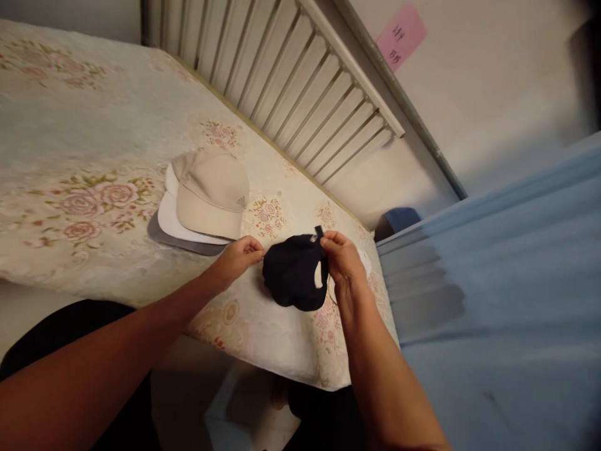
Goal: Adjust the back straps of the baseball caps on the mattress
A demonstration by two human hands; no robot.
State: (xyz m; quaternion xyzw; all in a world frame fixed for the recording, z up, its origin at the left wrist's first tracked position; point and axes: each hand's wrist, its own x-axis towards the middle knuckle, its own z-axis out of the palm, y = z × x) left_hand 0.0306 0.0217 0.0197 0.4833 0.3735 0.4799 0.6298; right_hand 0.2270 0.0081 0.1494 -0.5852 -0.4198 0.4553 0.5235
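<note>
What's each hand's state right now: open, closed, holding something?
Left hand: curled at the edge of the dark cap; whether it grips cannot be told.
Right hand: closed, holding the dark cap by its strap.

The tilted head camera overlooks the table (117,131).

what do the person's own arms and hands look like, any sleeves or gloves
The left hand and right hand are bare, with no gloves. The left forearm and right forearm show no sleeves, watch or bracelet.
</note>
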